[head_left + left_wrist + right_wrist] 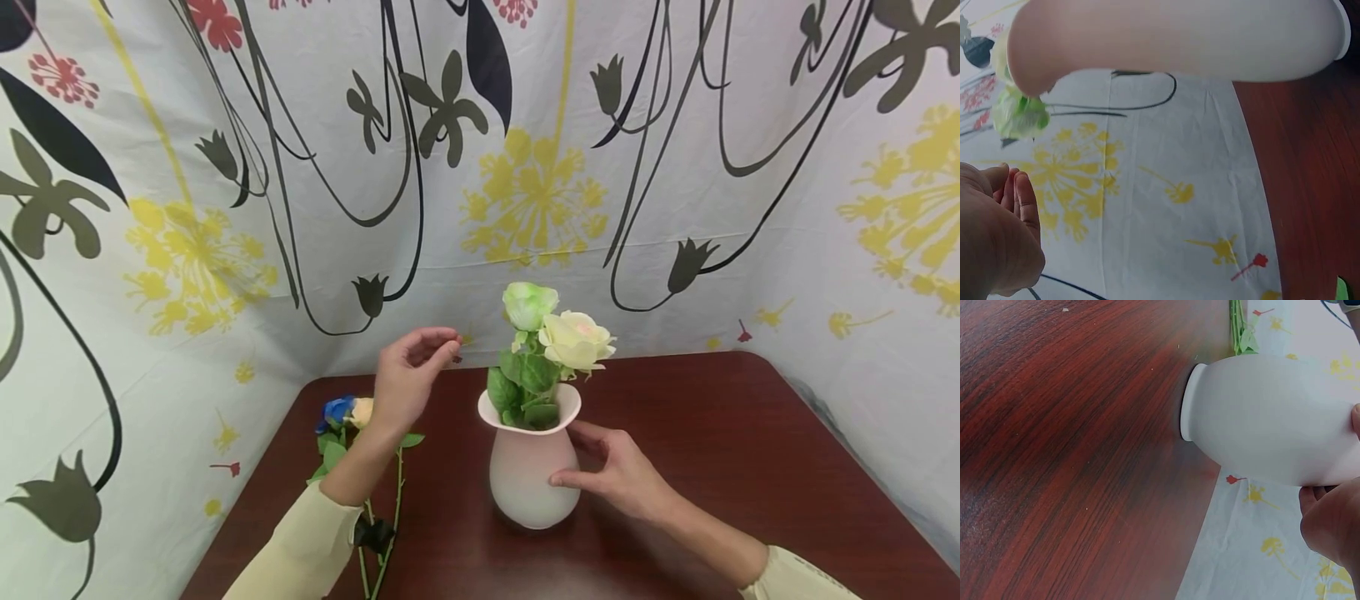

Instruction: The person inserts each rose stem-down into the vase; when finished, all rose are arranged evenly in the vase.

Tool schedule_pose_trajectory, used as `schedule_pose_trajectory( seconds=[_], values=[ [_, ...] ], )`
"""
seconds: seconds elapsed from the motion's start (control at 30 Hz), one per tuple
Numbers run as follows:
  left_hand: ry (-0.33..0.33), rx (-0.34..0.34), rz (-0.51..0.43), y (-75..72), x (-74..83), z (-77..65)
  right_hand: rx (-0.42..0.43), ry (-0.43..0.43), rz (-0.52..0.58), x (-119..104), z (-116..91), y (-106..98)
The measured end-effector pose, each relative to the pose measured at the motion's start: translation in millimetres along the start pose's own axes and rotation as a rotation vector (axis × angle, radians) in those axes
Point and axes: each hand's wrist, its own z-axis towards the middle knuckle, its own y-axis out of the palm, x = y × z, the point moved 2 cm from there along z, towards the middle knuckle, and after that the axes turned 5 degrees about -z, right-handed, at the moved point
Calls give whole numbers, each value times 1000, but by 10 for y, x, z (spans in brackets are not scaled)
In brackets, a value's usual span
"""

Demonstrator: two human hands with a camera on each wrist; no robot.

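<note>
A pale vase (528, 479) with a flared rim stands upright on the table, holding a green-white rose (530, 306) and a cream rose (576, 340) with green leaves. My right hand (622, 471) grips the vase's right side, thumb in front and fingers behind; the right wrist view also shows this hand (1334, 522) at the vase (1266, 419). To the left of the flowers, my left hand (411, 375) is raised, its fingers loosely bent with nothing seen in them. In the left wrist view that hand (1004, 231) is apart from the vase (1172, 37).
On the table's left lie a blue rose (339, 410) and a peach rose (362, 412), their stems partly under my left forearm. A small black item (372, 533) sits across the stems. The dark red table (697, 408) backs onto a flower-patterned cloth (540, 200).
</note>
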Motion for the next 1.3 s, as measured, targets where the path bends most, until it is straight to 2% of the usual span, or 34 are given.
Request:
schedule_pose_trajectory(
  seconds=[0.17,0.33,0.53,0.77,1.1,1.3],
  values=[
    [-56,35,39,-158,-95,18,1,0,-1,0,3,-2],
    [-112,69,33,-324,-223,23,-2,5,7,2,1,0],
    [-169,152,24,-496,-407,1,-1,5,6,13,-2,0],
    [-226,237,14,-685,-670,-92,-1,0,8,24,2,1],
    [-384,250,26,-902,-1037,-240,-1,-2,12,20,3,1],
    [-430,260,102,-978,-1278,-354,-1,-4,3,20,5,0]
  ],
)
